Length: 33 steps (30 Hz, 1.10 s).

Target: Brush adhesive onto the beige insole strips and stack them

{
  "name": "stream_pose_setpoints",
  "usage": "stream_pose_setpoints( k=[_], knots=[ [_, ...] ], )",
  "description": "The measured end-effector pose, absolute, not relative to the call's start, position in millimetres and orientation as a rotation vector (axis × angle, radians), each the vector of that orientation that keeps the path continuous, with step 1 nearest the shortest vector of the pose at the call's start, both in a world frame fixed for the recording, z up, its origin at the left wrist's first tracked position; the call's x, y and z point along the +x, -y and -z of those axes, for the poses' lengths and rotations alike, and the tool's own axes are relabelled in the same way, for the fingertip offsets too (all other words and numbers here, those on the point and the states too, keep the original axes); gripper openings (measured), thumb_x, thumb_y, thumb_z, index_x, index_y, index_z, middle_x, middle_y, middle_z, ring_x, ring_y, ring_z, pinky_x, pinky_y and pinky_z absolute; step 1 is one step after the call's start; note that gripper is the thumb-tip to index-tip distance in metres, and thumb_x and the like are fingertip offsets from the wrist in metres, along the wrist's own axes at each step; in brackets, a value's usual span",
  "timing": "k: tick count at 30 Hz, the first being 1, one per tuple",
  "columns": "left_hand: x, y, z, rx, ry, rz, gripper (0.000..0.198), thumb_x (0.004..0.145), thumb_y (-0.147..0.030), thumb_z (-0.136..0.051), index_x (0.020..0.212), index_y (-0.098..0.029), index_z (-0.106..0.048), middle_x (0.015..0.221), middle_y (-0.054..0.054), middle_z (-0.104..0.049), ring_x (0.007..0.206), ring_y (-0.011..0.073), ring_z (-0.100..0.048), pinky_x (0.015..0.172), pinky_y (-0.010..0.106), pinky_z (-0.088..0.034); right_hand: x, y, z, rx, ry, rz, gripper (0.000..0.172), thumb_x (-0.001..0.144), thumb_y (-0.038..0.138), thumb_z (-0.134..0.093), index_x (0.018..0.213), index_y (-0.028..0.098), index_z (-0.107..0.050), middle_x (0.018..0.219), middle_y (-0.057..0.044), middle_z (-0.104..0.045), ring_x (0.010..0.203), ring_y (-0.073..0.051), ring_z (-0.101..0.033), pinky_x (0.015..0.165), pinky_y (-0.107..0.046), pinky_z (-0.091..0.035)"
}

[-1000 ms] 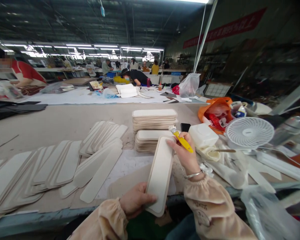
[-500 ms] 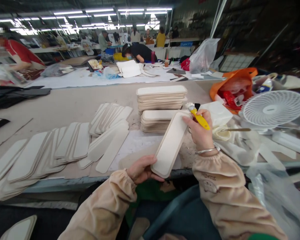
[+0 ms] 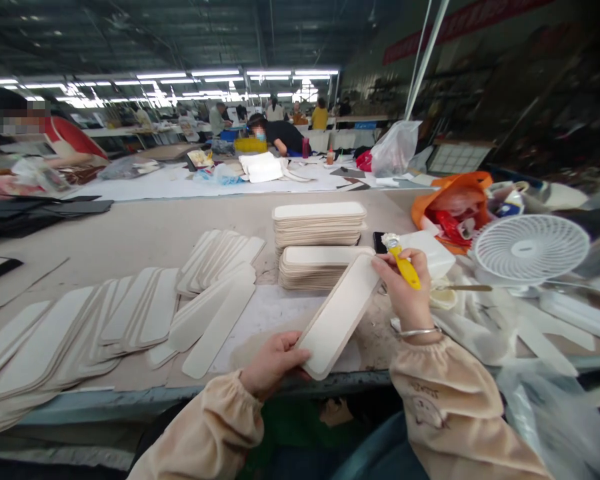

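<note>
A long white panel with rounded corners and a beige border slants between my two hands over the table's front edge. My left hand is closed on its lower end, thumb on top. Its upper end is pinched by my right hand, which also holds a yellow-handled brush with white stuff on its bristles. Just behind the panel stand two neat stacks of like pieces, a front stack and a rear stack. Overlapping pale panels fan out on the left.
To the right are a white fan, an orange bag, a white container and fabric scraps. Black sheets lie at the far left. People work at tables beyond, one in red at the left.
The camera view has tipped upward, so the table sits lower in the picture. The panel slants somewhat more, with both hands still on it and the brush still in my right hand.
</note>
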<state>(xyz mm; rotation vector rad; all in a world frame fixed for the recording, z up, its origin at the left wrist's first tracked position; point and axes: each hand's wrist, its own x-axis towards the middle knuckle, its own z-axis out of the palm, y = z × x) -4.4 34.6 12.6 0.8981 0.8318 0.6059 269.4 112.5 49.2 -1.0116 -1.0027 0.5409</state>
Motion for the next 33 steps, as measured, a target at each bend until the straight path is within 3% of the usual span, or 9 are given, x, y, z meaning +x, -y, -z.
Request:
stream_pose_setpoints(
  k=[4,9,16,23,25,28,33],
  knots=[
    [-13.3,-58.5,-37.4,0.956,-1.014,-0.821,0.041,0.066,-0.045,-0.081,0.088,-0.014,-0.067,0.076,0.002,-0.068,0.064,0.0127,-0.061,0.056,0.023,-0.049,278.9,-121.5,-48.6,-1.039,0.998,-0.486,0.053,0.067,0.037,-0.083,0.097,0.026,-0.041,0.089,0.001,-0.07,0.081,-0.017,-0.068,0.08,-0.035,-0.053],
    [-15.2,-124.4,-81.7,1.16,-1.192,-0.94,0.038,0.063,-0.046,-0.076,0.08,-0.015,-0.064,0.07,0.001,-0.064,0.066,0.0146,-0.061,0.059,0.026,-0.049,286.6,-141.8,-40.5,-1.101,0.977,-0.414,0.052,0.068,0.041,-0.081,0.099,0.025,-0.042,0.092,-0.001,-0.071,0.08,-0.018,-0.068,0.082,-0.037,-0.054],
    [1.2,-212.6,-94.3,1.428,-1.524,-0.954,0.022,0.065,-0.039,-0.066,0.067,-0.017,-0.062,0.051,-0.003,-0.051,0.049,0.0112,-0.046,0.048,0.024,-0.033,288.8,-157.3,-32.1,-1.248,1.018,-0.308,0.047,0.073,0.043,-0.076,0.099,0.023,-0.044,0.095,-0.004,-0.07,0.077,-0.019,-0.069,0.077,-0.036,-0.054],
    [10.4,-237.8,-74.3,1.769,-1.776,-0.877,0.021,0.071,-0.036,-0.065,0.057,-0.021,-0.064,0.059,0.004,-0.064,0.073,0.0219,-0.062,0.062,0.029,-0.039,284.8,-160.3,-28.9,-1.364,1.096,-0.169,0.039,0.079,0.043,-0.07,0.1,0.022,-0.045,0.097,-0.007,-0.07,0.077,-0.022,-0.068,0.078,-0.04,-0.053],
    [11.5,-237.3,-72.7,1.839,-1.832,-0.842,0.021,0.073,-0.038,-0.065,0.062,-0.021,-0.067,0.066,0.005,-0.069,0.08,0.024,-0.064,0.066,0.03,-0.041,286.1,-160.9,-27.6,-1.413,1.141,-0.093,0.037,0.08,0.043,-0.068,0.102,0.022,-0.047,0.1,-0.009,-0.069,0.081,-0.024,-0.067,0.081,-0.043,-0.052],
    [6.9,-225.6,-72.4,1.888,-1.903,-0.814,0.027,0.079,-0.043,-0.062,0.085,-0.02,-0.073,0.082,0.007,-0.073,0.089,0.0255,-0.065,0.074,0.031,-0.044,287.1,-156.2,-30.9,-1.47,1.191,0.034,0.037,0.081,0.044,-0.067,0.104,0.021,-0.05,0.107,-0.011,-0.068,0.093,-0.027,-0.066,0.088,-0.047,-0.05],
    [-33.2,-162.6,-67.3,2.015,-1.774,-0.815,0.044,0.085,-0.047,-0.056,0.114,-0.016,-0.068,0.103,0.009,-0.072,0.096,0.0225,-0.065,0.09,0.032,-0.047,275.0,-124.0,-54.1,-1.369,1.258,0.105,0.031,0.087,0.042,-0.065,0.107,0.023,-0.051,0.112,-0.009,-0.068,0.104,-0.026,-0.066,0.094,-0.043,-0.048]
  ],
)
